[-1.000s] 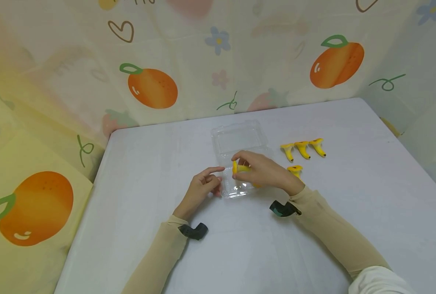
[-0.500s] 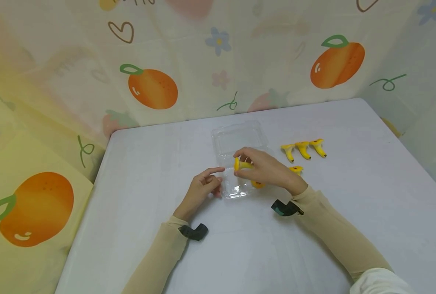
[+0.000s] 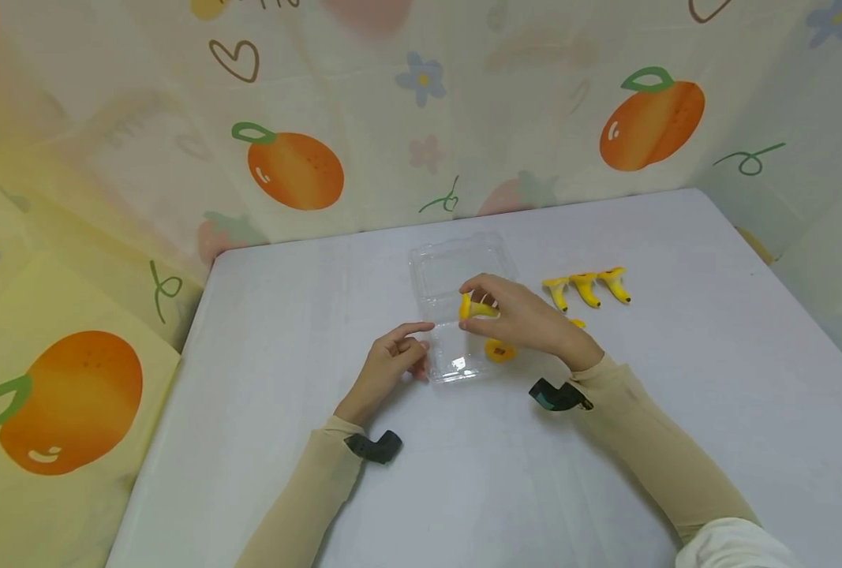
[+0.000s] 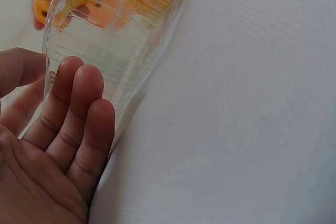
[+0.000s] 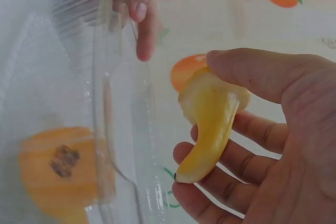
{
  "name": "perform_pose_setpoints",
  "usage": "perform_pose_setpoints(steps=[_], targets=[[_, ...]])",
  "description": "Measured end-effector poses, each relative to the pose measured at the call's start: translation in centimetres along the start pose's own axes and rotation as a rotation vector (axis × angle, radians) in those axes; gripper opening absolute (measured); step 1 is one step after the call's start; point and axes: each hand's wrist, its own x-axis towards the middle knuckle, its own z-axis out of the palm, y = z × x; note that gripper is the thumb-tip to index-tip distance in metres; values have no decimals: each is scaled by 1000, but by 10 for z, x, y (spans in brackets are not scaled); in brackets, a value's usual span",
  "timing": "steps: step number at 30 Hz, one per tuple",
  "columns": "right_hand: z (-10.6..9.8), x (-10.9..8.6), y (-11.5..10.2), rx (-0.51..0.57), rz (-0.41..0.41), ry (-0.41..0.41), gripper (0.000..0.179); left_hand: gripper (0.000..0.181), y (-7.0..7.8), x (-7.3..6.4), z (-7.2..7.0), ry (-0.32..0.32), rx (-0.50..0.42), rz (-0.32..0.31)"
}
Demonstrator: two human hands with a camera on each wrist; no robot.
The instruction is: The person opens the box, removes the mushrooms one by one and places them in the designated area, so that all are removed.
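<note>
My right hand pinches a yellow mushroom-shaped toy by its flared cap, thumb on one side and fingers on the other. Its curved, banana-like stem tapers to a dark tip. The toy is held over a clear plastic clamshell box with its lid folded back. Inside, at the right, lies another such toy, its dark-marked cap facing up. At the box's left wall rests my left hand; in the left wrist view, nearly straight fingers touch the plastic from outside.
Three more yellow toys lie in a row right of the lid. Another toy is mostly hidden behind my right hand. A white cloth covers the table, with a fruit-patterned curtain behind it.
My right hand has moved slightly up and right with the toy, uncovering the one in the box and hiding more of the loose toy behind it. My left hand has stayed in place.
</note>
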Motion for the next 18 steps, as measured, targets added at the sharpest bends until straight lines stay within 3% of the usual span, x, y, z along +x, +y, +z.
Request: perform_pose_setpoints(steps=[11, 18], targets=[[-8, -5, 6, 2, -6, 28, 52, 38, -4, 2, 1, 2, -17, 3], [-11, -10, 9, 4, 39, 36, 52, 37, -2, 1, 0, 5, -20, 13]])
